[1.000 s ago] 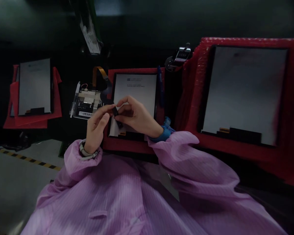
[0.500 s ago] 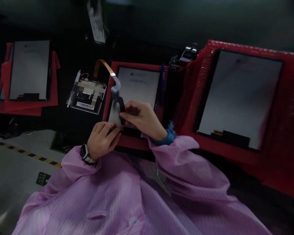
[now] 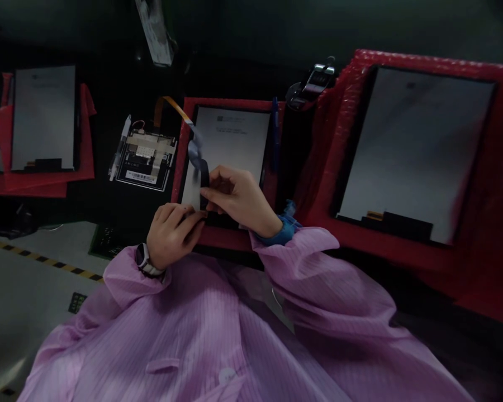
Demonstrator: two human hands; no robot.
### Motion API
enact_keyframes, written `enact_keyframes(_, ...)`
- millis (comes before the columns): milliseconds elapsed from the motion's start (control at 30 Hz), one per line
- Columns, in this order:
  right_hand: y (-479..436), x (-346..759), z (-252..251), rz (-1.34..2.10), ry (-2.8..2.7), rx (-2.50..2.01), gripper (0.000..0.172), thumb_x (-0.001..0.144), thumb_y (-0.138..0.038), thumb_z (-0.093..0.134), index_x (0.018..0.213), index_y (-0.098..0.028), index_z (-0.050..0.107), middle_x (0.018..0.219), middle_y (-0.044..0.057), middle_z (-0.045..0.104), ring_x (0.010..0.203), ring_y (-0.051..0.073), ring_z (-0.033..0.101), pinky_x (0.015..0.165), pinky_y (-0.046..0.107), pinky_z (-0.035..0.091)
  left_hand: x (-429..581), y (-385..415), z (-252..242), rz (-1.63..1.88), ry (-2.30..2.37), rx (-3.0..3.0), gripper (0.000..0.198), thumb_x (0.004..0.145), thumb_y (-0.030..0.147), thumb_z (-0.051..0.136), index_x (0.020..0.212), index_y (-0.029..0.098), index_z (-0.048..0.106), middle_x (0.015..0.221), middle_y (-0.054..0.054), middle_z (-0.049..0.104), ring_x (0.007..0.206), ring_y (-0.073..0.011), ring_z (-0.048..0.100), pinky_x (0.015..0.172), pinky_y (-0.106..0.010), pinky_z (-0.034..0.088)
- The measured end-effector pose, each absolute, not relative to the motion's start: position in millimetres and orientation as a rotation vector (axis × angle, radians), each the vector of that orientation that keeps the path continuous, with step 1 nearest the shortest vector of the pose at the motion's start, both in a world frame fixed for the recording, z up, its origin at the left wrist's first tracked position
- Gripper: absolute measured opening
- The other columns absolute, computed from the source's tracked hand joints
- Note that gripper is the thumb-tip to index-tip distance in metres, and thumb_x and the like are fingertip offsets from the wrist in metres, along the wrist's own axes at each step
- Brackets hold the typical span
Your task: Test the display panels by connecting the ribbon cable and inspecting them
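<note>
A flat red sheet [image 3: 226, 238] carries a white, rectangular display panel [image 3: 237, 148]. At its lower edge the left hand [image 3: 171, 235] curls its fingers, their grip unclear. Over the panel, the right hand [image 3: 240, 198] pinches the dark end of a flat orange-and-grey ribbon cable [image 3: 195, 158].

At the centre, my right hand [image 3: 237, 201] hides parts of the cable [image 3: 195, 153] and screen [image 3: 235, 153], whose print [image 3: 231, 130] is too small to read; the right edge cuts off the red wrap [image 3: 497, 195].
</note>
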State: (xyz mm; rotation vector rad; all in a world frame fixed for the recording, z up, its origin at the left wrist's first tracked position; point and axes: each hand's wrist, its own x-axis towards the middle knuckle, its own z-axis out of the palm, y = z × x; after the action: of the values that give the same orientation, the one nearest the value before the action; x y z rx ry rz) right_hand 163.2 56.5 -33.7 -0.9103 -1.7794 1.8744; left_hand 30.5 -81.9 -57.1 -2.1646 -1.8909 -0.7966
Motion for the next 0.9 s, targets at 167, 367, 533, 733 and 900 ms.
enact_keyframes(167,50,164,-36,1.812,-1.764,-0.924,0.016,0.083,-0.023,0.064,0.076,-0.02,0.05,0.063,-0.004,0.057,0.049,0.009,0.058,0.045,0.021,0.043,32,-78,-52,-0.729,-2.04,-2.21,0.016,0.097,0.031,0.056,0.097,0.019,0.068,0.094,-0.007,0.067,0.086,-0.0204,0.057,0.078,-0.035,0.044)
enact_keyframes(367,47,167,-34,1.771,-1.729,-0.947,0.017,0.083,-0.02,0.064,0.076,-0.019,0.049,0.061,-0.006,0.055,0.051,0.009,0.062,0.044,0.019,0.044,33,-76,-51,-0.755,-1.998,-2.221,0.008,0.095,0.026,0.06,0.095,0.019,0.065,0.092,-0.005,0.067,0.084,-0.0196,0.056,0.076,-0.035,0.043)
enact_keyframes(533,46,170,-32,1.815,-1.701,-0.961,0.016,0.083,-0.019,0.064,0.076,-0.019,0.05,0.061,-0.005,0.057,0.048,0.009,0.061,0.042,0.018,0.045,33,-79,-56,-0.896,-1.829,-2.157,0.006,0.088,0.018,0.067,0.093,0.02,0.063,0.084,-0.002,0.068,0.078,-0.0168,0.06,0.073,-0.032,0.048)
enact_keyframes(733,44,171,-35,1.828,-1.718,-0.973,0.018,0.084,-0.019,0.064,0.075,-0.019,0.048,0.06,-0.005,0.058,0.048,0.009,0.06,0.042,0.019,0.045,33,-81,-60,-0.959,-1.791,-2.097,0.014,0.082,0.013,0.071,0.091,0.019,0.062,0.077,0.0,0.068,0.073,-0.0161,0.062,0.071,-0.031,0.051)
enact_keyframes(900,44,172,-35,1.78,-1.811,-0.981,0.019,0.085,-0.019,0.064,0.075,-0.019,0.048,0.063,-0.004,0.061,0.051,0.009,0.06,0.048,0.02,0.044,34,-81,-60,-0.977,-1.802,-2.081,0.017,0.08,0.01,0.072,0.092,0.018,0.062,0.078,-0.001,0.069,0.071,-0.017,0.063,0.068,-0.031,0.051)
